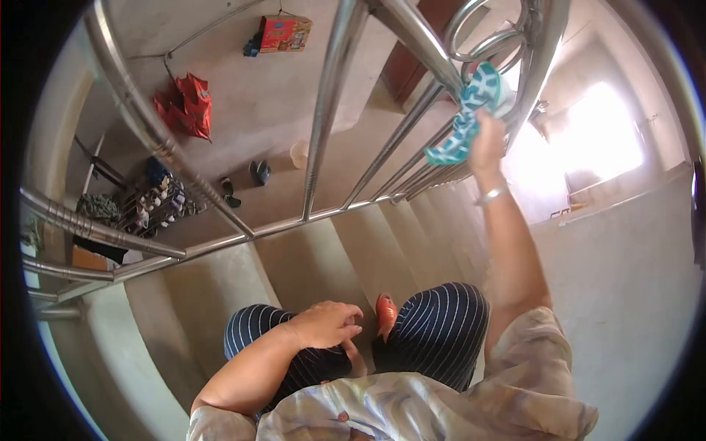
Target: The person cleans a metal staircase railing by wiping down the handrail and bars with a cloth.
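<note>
My right hand (487, 147), with a silver bracelet (493, 195) at its wrist, is raised and closed on a teal-and-white patterned cloth (471, 110). The cloth lies against the shiny metal stair railing (430, 51), close to its ring-shaped ornaments (489, 33). Part of the cloth hangs down to the left of the hand. Over my dark striped trouser leg (254, 323), my left hand (329, 323) rests with loosely bent fingers and nothing in them. An orange-red shoe (385, 314) shows between my knees.
Concrete steps (301, 257) run below me alongside the railing. Beyond the bars, a red bag (187, 106) and a red box (285, 34) hang by the wall. Slippers (259, 173) and a loaded shoe rack (158, 206) stand on the lower floor. Bright light enters at right.
</note>
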Action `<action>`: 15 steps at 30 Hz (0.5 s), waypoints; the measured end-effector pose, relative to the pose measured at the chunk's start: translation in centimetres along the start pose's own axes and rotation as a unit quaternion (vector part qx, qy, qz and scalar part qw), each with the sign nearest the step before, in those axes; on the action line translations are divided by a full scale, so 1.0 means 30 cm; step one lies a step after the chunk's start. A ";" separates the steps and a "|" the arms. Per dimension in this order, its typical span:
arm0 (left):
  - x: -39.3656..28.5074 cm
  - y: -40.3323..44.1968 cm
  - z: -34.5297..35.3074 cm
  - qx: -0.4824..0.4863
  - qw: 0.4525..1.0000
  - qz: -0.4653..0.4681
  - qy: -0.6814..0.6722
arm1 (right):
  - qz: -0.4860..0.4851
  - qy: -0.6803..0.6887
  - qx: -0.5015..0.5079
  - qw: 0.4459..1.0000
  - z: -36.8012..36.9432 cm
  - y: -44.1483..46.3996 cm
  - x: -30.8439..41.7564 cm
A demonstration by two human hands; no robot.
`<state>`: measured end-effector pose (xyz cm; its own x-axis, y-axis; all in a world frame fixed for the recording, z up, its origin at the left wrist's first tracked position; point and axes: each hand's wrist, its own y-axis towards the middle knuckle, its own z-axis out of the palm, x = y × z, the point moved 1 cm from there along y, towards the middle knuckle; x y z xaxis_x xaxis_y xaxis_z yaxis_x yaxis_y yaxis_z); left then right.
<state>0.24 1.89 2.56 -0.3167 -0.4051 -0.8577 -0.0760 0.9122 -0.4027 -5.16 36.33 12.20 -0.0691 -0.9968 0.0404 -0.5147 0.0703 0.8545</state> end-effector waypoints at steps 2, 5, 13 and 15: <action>0.025 0.008 0.022 -0.015 0.999 0.035 0.013 | -0.026 -0.011 0.004 1.000 0.061 0.004 -0.041; 0.007 0.005 0.027 -0.008 0.999 0.045 -0.001 | 0.113 0.028 0.008 0.993 0.128 -0.023 -0.169; -0.002 0.060 0.041 0.028 0.996 0.075 -0.032 | 0.429 -0.049 0.087 0.898 0.236 -0.224 -0.622; 0.013 0.063 0.040 0.020 0.996 0.078 -0.022 | 0.473 -0.076 0.156 0.864 0.236 -0.193 -0.644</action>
<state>1.12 3.37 1.07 -0.2806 -0.2609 -0.9237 0.0095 0.9616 -0.2745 -6.90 55.44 2.82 -0.6845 -0.4726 0.5551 -0.3702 0.8813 0.2938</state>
